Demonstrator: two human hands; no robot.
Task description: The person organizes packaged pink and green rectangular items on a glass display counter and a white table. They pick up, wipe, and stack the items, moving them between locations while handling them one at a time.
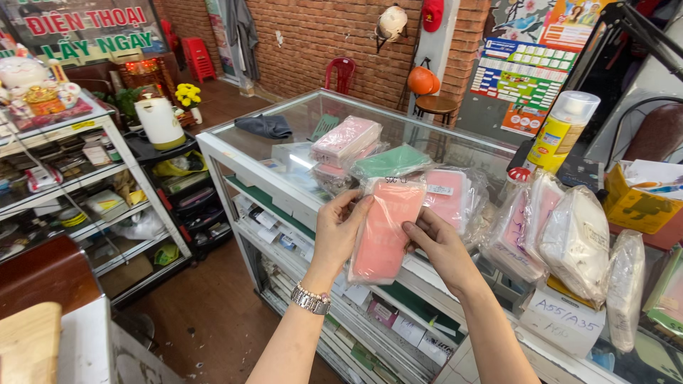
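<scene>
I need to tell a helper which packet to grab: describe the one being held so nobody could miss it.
Above the front edge of the glass display counter, the left hand and right hand hold a flat salmon-pink case in clear plastic wrap. The other packets lie on the glass.

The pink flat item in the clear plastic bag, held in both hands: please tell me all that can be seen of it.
The salmon-pink flat rectangular item in a clear glossy plastic bag looks like a phone case. It stands nearly upright, slightly tilted, above the glass display counter. The left hand grips its left edge; the right hand grips its right edge.
</scene>
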